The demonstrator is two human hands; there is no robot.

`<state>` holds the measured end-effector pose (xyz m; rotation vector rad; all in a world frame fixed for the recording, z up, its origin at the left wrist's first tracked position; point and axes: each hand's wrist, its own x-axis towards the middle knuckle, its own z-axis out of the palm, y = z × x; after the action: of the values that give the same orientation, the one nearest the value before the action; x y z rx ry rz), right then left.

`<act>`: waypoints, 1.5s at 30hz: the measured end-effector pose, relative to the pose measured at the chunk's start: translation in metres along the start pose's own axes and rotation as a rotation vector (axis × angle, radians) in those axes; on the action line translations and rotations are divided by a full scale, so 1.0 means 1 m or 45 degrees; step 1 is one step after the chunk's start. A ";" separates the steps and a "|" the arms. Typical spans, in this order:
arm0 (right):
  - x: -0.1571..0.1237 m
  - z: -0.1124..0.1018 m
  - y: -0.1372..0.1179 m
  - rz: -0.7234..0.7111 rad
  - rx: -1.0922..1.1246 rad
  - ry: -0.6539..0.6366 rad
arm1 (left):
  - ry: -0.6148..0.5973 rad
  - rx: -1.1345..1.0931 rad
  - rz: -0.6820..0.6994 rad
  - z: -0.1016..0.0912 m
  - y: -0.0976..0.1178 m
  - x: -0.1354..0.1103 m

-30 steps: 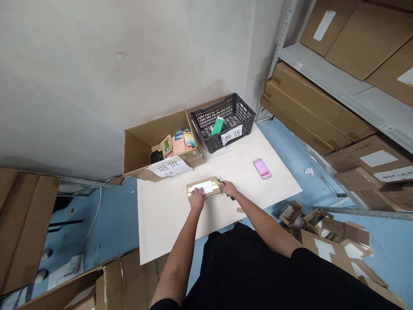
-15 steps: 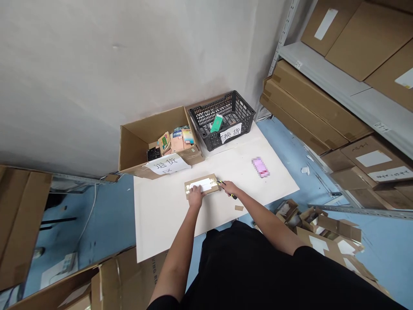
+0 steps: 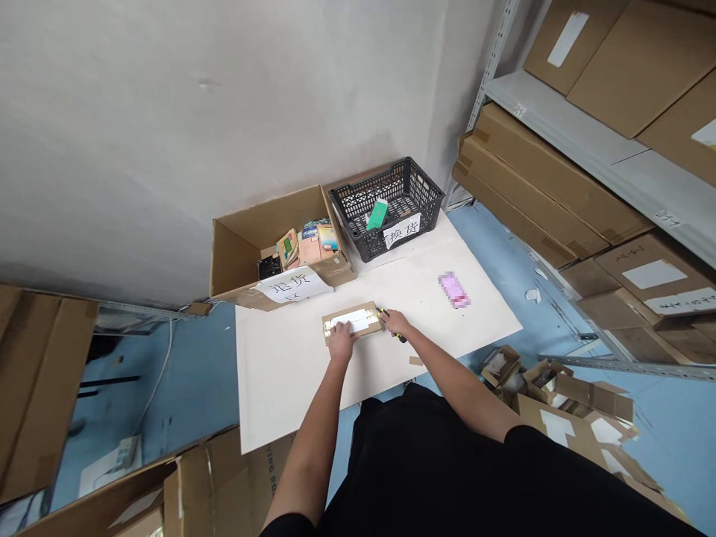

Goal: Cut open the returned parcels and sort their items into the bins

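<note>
A small brown cardboard box (image 3: 363, 319) lies on the white table (image 3: 285, 373), with a white label and shiny tape on its top. My left hand (image 3: 341, 342) grips its near side, fingers over the label and thumb toward the right. At the box's right end, my right hand (image 3: 396, 323) is closed around a black and yellow utility knife (image 3: 401, 338). The knife's front end touches or is just above the box's right edge; the blade is too small to make out. A small flat cardboard scrap (image 3: 415, 361) lies nearer my body.
Behind the box stand an open carton (image 3: 238, 261) of small packages and a black plastic crate (image 3: 372, 247) holding a green box (image 3: 378, 214). A blurred pink item (image 3: 454, 290) lies at right. Shelves (image 3: 587, 112) with cartons rise at right; discarded cardboard (image 3: 598, 399) sits on the floor.
The view has shifted slightly. My right hand has tilted the utility knife a little at the box's right end. My left hand stays on the box.
</note>
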<state>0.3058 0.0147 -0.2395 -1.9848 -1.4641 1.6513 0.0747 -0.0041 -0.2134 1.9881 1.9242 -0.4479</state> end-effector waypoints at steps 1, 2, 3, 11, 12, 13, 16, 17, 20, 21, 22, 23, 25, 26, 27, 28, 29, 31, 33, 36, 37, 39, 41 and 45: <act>-0.001 0.000 0.000 -0.003 0.000 -0.012 | 0.001 0.000 0.002 0.000 0.000 0.000; -0.002 -0.001 0.000 -0.009 -0.004 -0.027 | 0.002 -0.002 0.004 0.001 0.000 0.000; -0.003 -0.002 0.000 -0.013 -0.014 -0.044 | 0.002 -0.005 0.005 0.001 0.000 0.000; -0.014 -0.007 0.001 -0.010 -0.150 -0.081 | -0.026 -0.046 -0.026 -0.002 0.003 0.000; -0.016 -0.007 0.003 -0.018 -0.169 -0.086 | -0.025 -0.046 -0.029 -0.002 0.003 0.000; -0.017 -0.007 0.004 -0.024 -0.188 -0.089 | -0.023 -0.045 -0.030 -0.003 0.003 0.000; -0.020 -0.007 0.009 -0.035 -0.211 -0.088 | -0.007 -0.040 -0.027 -0.003 0.004 -0.001; -0.021 -0.007 0.010 -0.039 -0.207 -0.087 | 0.000 -0.038 -0.026 -0.003 0.003 -0.002; -0.021 -0.007 0.011 -0.045 -0.176 -0.090 | 0.014 -0.033 -0.024 -0.002 0.003 -0.002; -0.021 -0.007 0.011 -0.042 -0.162 -0.089 | 0.016 -0.032 -0.025 -0.002 0.003 -0.002; -0.020 -0.007 0.010 -0.040 -0.146 -0.083 | 0.014 -0.032 -0.025 -0.002 0.002 -0.001; -0.019 -0.008 0.009 -0.038 -0.132 -0.072 | 0.009 -0.031 -0.027 -0.002 0.002 -0.001; -0.017 -0.008 0.005 -0.039 -0.125 -0.046 | 0.001 -0.030 -0.029 -0.001 0.001 0.000; -0.015 -0.008 0.003 -0.039 -0.136 -0.037 | 0.000 -0.029 -0.031 -0.001 0.001 0.000; -0.014 -0.008 0.001 -0.041 -0.154 -0.033 | 0.001 -0.027 -0.031 -0.001 0.001 0.000; -0.013 -0.008 -0.002 -0.041 -0.176 -0.031 | 0.004 -0.026 -0.032 -0.001 0.001 0.000; -0.012 -0.008 -0.004 -0.042 -0.195 -0.029 | 0.008 -0.026 -0.032 0.000 0.001 -0.001; -0.013 -0.008 -0.007 -0.042 -0.222 -0.022 | 0.011 -0.027 -0.030 0.000 0.001 -0.001; -0.015 -0.008 -0.008 -0.030 -0.237 -0.022 | 0.009 -0.036 -0.026 -0.001 0.001 -0.001; -0.021 -0.007 -0.008 0.003 -0.265 -0.016 | -0.005 -0.043 -0.031 -0.002 0.001 -0.001; -0.022 -0.007 -0.008 0.009 -0.276 -0.011 | -0.008 -0.043 -0.034 -0.002 0.001 -0.001; -0.024 -0.007 -0.008 0.013 -0.303 -0.006 | -0.007 -0.039 -0.033 -0.003 0.001 -0.001; -0.025 -0.008 -0.007 0.011 -0.328 -0.005 | -0.001 -0.040 -0.031 -0.003 0.001 -0.001; -0.026 -0.011 -0.005 -0.012 -0.370 0.015 | -0.004 -0.047 -0.035 -0.003 0.001 -0.002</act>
<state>0.3151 0.0022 -0.2151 -2.1201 -1.7940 1.4903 0.0759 -0.0048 -0.2098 1.9391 1.9464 -0.4193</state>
